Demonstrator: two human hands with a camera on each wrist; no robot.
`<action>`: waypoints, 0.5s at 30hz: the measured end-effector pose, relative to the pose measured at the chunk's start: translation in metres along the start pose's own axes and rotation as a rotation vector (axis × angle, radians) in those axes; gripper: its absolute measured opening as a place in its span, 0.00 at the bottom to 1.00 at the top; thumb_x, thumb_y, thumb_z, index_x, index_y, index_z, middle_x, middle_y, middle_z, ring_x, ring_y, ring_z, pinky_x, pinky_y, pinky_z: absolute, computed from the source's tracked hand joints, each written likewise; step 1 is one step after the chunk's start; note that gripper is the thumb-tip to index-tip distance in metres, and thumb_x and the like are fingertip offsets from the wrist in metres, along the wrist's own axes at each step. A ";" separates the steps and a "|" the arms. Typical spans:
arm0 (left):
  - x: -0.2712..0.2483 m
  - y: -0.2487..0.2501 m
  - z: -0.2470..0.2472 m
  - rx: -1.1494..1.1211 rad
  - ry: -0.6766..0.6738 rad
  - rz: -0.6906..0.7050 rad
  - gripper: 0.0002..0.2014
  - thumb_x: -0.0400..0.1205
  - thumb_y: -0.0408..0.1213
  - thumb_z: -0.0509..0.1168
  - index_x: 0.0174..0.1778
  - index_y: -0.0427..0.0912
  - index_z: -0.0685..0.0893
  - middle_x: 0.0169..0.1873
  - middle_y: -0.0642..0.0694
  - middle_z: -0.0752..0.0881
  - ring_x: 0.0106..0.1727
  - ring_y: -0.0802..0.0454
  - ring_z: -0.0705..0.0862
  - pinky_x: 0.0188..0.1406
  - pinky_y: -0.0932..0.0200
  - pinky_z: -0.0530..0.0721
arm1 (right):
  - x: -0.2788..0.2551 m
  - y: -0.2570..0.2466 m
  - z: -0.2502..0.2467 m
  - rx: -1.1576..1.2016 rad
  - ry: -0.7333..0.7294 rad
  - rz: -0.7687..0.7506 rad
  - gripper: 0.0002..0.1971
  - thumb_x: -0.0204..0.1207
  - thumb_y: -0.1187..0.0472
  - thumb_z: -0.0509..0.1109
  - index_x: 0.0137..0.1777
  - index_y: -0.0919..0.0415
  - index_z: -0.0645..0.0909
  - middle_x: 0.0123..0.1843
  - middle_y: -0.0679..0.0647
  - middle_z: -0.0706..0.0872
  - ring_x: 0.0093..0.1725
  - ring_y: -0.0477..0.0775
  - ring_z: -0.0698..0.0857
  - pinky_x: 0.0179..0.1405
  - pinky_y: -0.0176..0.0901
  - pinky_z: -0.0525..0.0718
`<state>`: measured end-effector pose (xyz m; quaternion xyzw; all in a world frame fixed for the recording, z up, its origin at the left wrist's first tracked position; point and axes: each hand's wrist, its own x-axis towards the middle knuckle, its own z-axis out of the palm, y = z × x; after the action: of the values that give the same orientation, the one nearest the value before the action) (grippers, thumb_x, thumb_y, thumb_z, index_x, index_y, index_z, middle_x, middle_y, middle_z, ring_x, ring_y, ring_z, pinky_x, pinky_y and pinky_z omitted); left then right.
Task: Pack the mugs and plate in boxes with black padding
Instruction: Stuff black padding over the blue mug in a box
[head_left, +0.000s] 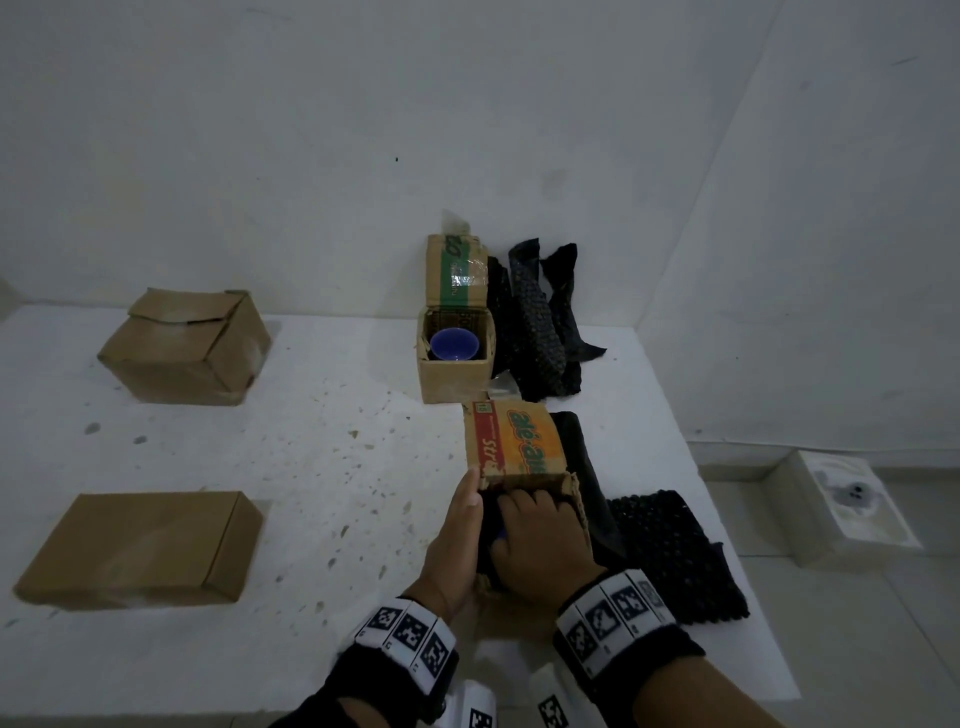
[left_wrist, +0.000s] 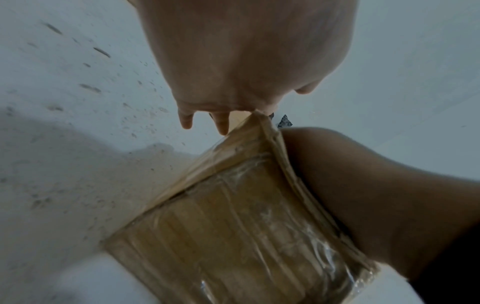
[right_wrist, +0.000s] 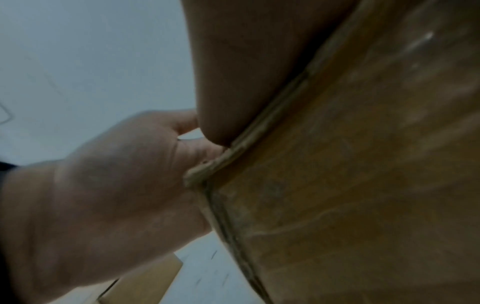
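Observation:
A small cardboard box with an orange printed flap (head_left: 514, 441) stands near the table's front. My left hand (head_left: 457, 525) lies flat against its left wall, fingers (left_wrist: 222, 127) straight. My right hand (head_left: 540, 535) reaches into the box with fingers curled into black padding (head_left: 488, 545); a sliver of blue mug (head_left: 501, 535) shows beside it. The wrist views show the taped box wall (left_wrist: 233, 236) (right_wrist: 363, 164) close up. Behind stands a second open box (head_left: 454, 379) holding a blue mug (head_left: 454, 345). No plate is visible.
Black padding strips (head_left: 540, 322) lean against the wall by the far box. A sheet of black bubble padding (head_left: 670, 551) lies right of my hands, near the table's right edge. Two closed cardboard boxes (head_left: 187, 348) (head_left: 140, 551) sit on the left.

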<state>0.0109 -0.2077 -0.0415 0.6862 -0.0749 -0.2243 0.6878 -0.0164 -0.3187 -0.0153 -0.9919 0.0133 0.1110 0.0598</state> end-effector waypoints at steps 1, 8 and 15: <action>0.000 0.001 0.001 -0.001 0.010 -0.003 0.32 0.73 0.69 0.45 0.74 0.67 0.53 0.76 0.61 0.60 0.76 0.63 0.59 0.77 0.57 0.59 | 0.004 -0.001 0.001 -0.011 -0.002 0.011 0.30 0.69 0.48 0.44 0.68 0.57 0.70 0.69 0.55 0.76 0.64 0.59 0.73 0.61 0.53 0.71; 0.002 -0.005 0.000 -0.015 0.006 -0.004 0.31 0.65 0.79 0.47 0.66 0.81 0.57 0.79 0.61 0.58 0.78 0.60 0.59 0.81 0.45 0.58 | 0.017 0.004 0.006 0.108 -0.054 0.013 0.26 0.73 0.49 0.48 0.68 0.57 0.70 0.68 0.57 0.75 0.64 0.60 0.74 0.60 0.53 0.75; 0.000 -0.002 0.005 -0.086 0.019 -0.026 0.36 0.67 0.79 0.50 0.73 0.74 0.60 0.78 0.59 0.64 0.78 0.59 0.64 0.80 0.44 0.62 | -0.007 -0.005 0.004 -0.017 -0.062 -0.093 0.23 0.81 0.49 0.49 0.74 0.51 0.67 0.75 0.51 0.66 0.75 0.63 0.62 0.71 0.74 0.59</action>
<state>0.0088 -0.2121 -0.0437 0.6592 -0.0495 -0.2297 0.7143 -0.0241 -0.3128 -0.0172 -0.9880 -0.0357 0.1389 0.0570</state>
